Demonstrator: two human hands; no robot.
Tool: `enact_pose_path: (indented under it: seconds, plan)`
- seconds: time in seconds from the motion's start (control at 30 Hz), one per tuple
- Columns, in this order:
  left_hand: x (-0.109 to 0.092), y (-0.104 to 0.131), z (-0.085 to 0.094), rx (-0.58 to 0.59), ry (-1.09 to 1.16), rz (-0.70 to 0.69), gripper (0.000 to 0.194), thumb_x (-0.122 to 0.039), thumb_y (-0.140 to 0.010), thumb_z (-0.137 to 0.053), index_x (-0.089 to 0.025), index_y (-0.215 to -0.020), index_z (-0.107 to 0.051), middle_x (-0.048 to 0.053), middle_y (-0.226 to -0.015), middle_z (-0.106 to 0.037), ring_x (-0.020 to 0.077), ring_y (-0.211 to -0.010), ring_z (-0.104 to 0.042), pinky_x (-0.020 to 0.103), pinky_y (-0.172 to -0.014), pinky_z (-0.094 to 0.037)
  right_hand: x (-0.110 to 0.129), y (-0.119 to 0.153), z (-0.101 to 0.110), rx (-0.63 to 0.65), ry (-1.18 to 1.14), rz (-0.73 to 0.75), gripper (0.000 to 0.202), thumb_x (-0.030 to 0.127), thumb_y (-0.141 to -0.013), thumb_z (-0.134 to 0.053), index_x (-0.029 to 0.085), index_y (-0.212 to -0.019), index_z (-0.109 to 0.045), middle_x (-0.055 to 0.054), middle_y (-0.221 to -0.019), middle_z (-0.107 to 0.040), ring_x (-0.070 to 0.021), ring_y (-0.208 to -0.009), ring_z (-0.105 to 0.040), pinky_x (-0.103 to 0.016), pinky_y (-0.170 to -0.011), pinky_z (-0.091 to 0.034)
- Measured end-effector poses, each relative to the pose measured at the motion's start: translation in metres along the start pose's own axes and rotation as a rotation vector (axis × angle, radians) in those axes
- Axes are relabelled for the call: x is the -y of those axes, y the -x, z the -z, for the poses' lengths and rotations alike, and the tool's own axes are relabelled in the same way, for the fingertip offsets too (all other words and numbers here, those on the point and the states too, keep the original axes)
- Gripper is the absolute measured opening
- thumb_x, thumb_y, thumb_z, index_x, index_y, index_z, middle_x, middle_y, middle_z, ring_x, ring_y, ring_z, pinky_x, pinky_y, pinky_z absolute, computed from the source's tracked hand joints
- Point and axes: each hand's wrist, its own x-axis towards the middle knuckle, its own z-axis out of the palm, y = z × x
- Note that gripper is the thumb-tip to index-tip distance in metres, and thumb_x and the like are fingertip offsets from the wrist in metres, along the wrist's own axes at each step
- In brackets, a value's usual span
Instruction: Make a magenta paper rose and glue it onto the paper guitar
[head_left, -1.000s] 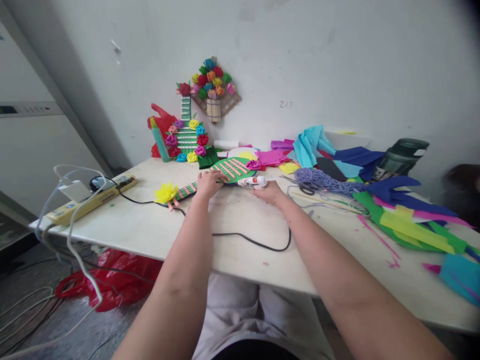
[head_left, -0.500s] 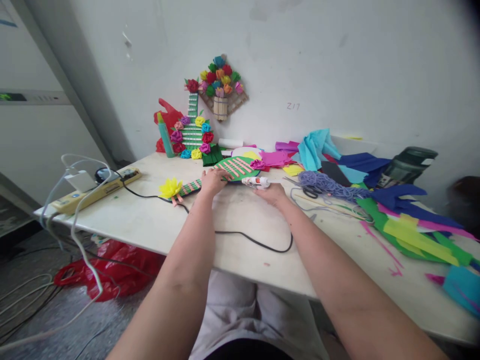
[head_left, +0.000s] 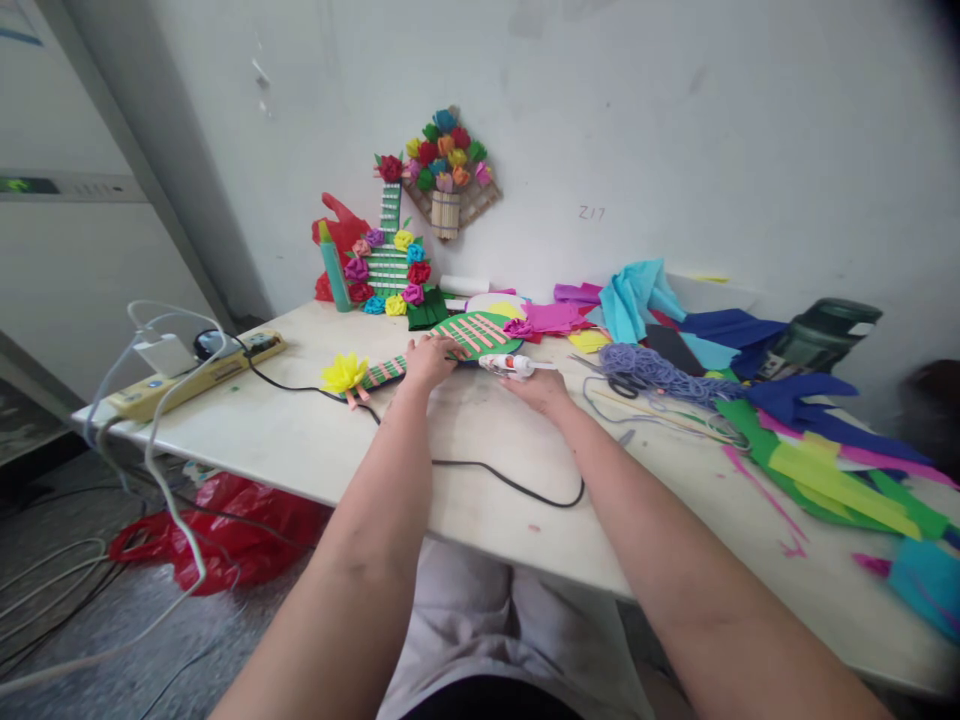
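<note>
A green guitar-shaped craft (head_left: 480,332) with pink strips lies on the table, a yellow paper flower (head_left: 345,373) at its left end and a magenta one at its right. My left hand (head_left: 431,358) rests on the craft where neck meets body, fingers spread over it. Just right of it, my right hand (head_left: 538,388) is closed round a white glue gun (head_left: 510,365), beside the craft's lower edge; part of the grip is hidden. Behind stands a second guitar craft (head_left: 388,265) ringed with paper flowers, leaning on the wall.
A power strip (head_left: 199,378) with cables sits at the left. A black cord (head_left: 517,485) loops across the table front. Scissors (head_left: 622,385), purple yarn (head_left: 660,372), coloured paper (head_left: 832,475) and a dark green bottle (head_left: 821,338) lie at the right. A glue bottle (head_left: 334,272) stands behind.
The glue gun has turned slightly in my right hand and shifted a little left against the craft. My left hand has hardly moved. The camera view has shifted slightly.
</note>
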Motion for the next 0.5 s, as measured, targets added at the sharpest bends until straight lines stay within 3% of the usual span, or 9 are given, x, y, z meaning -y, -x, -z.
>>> enact_pose_path:
  seconds: [0.5]
  plan:
    - [0.0018, -0.0008, -0.0015, -0.013, 0.025, 0.004, 0.03, -0.022, -0.076, -0.059, -0.035, -0.1, -0.072, -0.002, -0.125, -0.062, 0.0275, -0.118, -0.049, 0.048, -0.106, -0.026, -0.0041, -0.0007, 0.0023, -0.008, 0.014, -0.046, 0.045, 0.054, -0.076, -0.06, 0.024, -0.108, -0.071, -0.009, -0.103, -0.073, -0.0266, -0.101, -0.065, -0.028, -0.078, -0.048]
